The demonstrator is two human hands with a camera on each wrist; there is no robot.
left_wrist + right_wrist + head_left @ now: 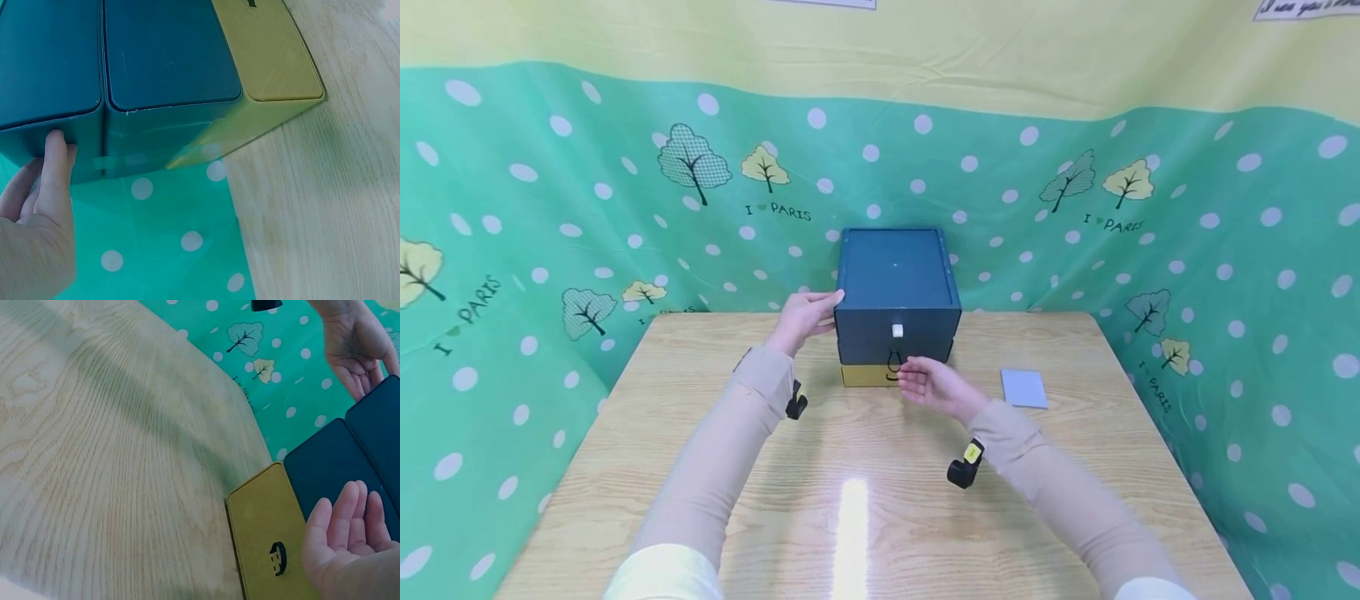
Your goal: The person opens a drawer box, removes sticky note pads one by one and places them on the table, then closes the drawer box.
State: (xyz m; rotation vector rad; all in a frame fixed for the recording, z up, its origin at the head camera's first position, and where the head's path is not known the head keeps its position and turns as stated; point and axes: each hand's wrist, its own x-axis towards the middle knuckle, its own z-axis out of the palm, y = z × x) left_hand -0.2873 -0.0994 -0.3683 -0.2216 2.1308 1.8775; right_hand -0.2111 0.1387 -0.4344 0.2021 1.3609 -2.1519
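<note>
A stack of drawers [898,271] stands at the back of the table, with two dark blue units above a yellow drawer [861,376]. My left hand [807,318] rests its fingers on the upper blue unit's left side; in the left wrist view those fingers [55,156] are nearly straight. My right hand [938,387], palm turned up, has its loosely bent fingers just before the lower front, beside a black loop handle [894,361]. From these views I cannot tell whether its fingertips touch the loop. A white knob [897,331] marks the top drawer's front.
A light blue-grey square [1024,388] lies flat on the wooden table [715,467], right of the stack. The yellow drawer carries a black handle [278,559]. Green dotted cloth [910,167] hangs behind and at both sides. Black wrist cameras hang below both forearms.
</note>
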